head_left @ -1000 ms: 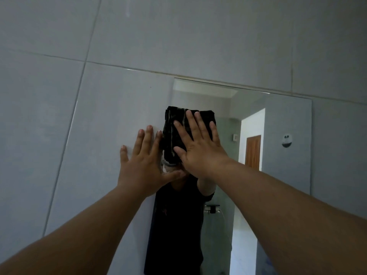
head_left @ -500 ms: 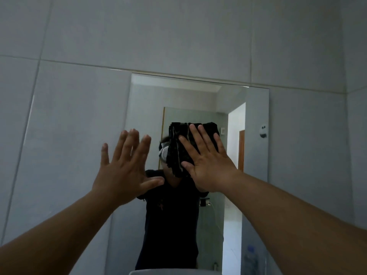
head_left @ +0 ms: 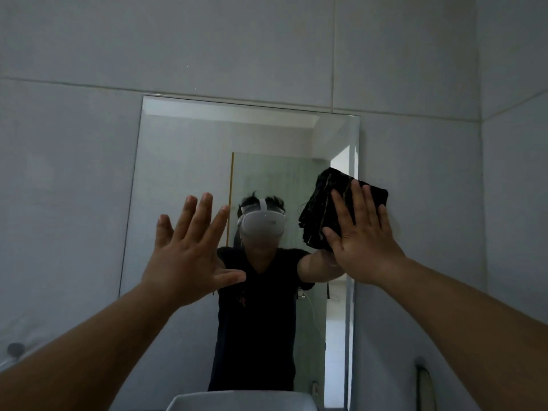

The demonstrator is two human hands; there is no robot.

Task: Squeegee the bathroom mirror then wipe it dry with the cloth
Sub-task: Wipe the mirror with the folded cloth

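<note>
Black and folded, the cloth (head_left: pixel 332 209) sits at the right edge of the mirror (head_left: pixel 184 161), its outer corner lapping over onto the grey tiled wall (head_left: pixel 415 188). My right hand (head_left: pixel 363 241) lies flat on the cloth with fingers extended and slightly spread, pressing it against the glass rather than gripping it. My left hand (head_left: pixel 189 256) is raised in front of the lower left part of the mirror, palm forward, fingers splayed, holding nothing; I cannot tell whether it touches the glass. The rim of a white basin (head_left: pixel 240 400) shows below the mirror. The glass reflects a person in a dark shirt wearing a white headset.
</note>
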